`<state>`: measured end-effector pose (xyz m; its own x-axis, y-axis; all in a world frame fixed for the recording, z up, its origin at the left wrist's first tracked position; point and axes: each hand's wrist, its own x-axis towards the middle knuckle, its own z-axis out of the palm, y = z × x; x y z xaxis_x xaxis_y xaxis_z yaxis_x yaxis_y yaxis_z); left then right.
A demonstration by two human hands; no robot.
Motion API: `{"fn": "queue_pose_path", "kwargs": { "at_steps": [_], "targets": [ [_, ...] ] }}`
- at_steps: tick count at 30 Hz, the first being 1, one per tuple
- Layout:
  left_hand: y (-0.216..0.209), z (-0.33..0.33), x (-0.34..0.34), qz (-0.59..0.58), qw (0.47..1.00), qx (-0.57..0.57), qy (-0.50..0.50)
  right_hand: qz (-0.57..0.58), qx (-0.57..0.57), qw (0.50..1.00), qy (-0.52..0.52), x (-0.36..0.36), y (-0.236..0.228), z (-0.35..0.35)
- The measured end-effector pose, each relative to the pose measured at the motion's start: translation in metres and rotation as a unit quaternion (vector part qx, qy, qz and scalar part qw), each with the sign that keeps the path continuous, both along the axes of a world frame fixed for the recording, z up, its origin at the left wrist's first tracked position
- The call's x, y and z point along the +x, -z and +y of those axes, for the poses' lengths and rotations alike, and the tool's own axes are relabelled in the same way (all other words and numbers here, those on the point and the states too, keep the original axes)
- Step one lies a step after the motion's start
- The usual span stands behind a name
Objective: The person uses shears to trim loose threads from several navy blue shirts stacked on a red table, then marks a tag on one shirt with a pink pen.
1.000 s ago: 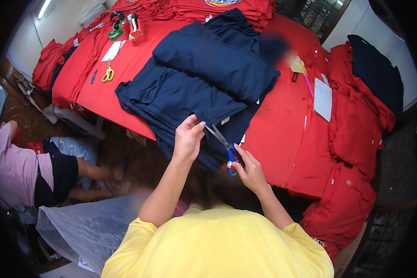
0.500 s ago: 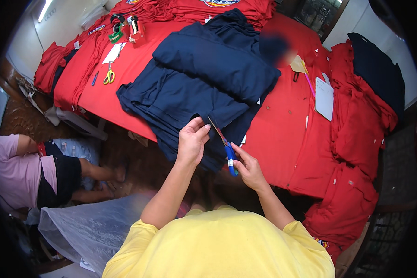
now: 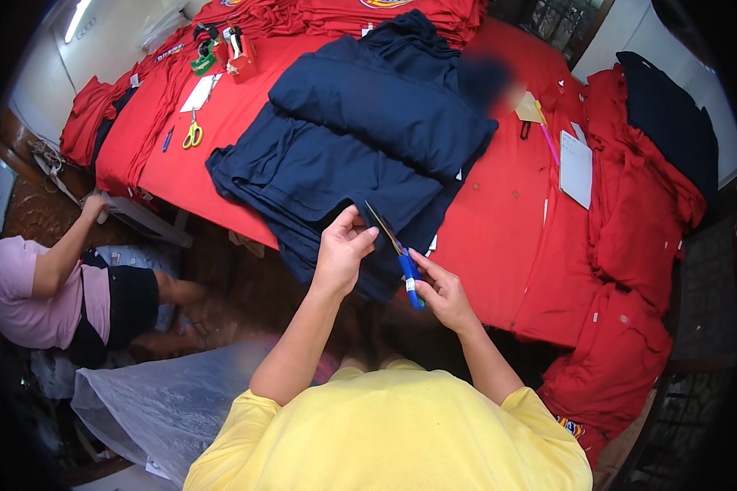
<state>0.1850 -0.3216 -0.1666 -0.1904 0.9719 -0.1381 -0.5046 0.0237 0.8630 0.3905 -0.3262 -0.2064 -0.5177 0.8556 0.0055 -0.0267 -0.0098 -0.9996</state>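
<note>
My left hand (image 3: 345,252) pinches the near edge of a dark navy garment (image 3: 299,168) that lies on the red-covered table. In my right hand (image 3: 444,293) is a pair of scissors (image 3: 410,277) with blue handles, its blades pointing away from me and up to the left. The blades lie just right of my left fingertips, over the navy cloth. Whether they touch the cloth or a thread I cannot tell. A thick folded navy bundle (image 3: 377,114) rests on the far part of the garment.
On the table (image 3: 487,262) lie yellow-handled scissors (image 3: 192,136), a blue pen (image 3: 168,141), a notepad (image 3: 576,170) and a pink pen (image 3: 549,146). Red garments (image 3: 622,344) pile up at the right. A person (image 3: 49,286) sits low at the left, near a clear plastic sheet (image 3: 164,401).
The person at the left has raised an arm toward the table's left end. My hands and the scissors have barely shifted, with my left hand slightly to the right.
</note>
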Motion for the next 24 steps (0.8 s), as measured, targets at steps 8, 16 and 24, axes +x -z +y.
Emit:
{"fn": "queue_pose_path", "kwargs": {
  "at_steps": [8, 16, 24],
  "targets": [
    [-0.004, -0.001, 0.001, 0.002, 1.0, -0.01, 0.002, -0.024, -0.078, 0.996, -0.018, 0.008, 0.005, 0.011],
    [-0.01, -0.003, -0.008, 0.166, 0.985, 0.018, 0.033, -0.03, 0.037, 0.999, -0.016, -0.001, -0.002, 0.016],
    [0.003, 0.004, -0.015, 0.174, 0.981, 0.063, -0.056, -0.049, -0.06, 0.996, -0.041, 0.001, -0.008, 0.019]
  ]
}}
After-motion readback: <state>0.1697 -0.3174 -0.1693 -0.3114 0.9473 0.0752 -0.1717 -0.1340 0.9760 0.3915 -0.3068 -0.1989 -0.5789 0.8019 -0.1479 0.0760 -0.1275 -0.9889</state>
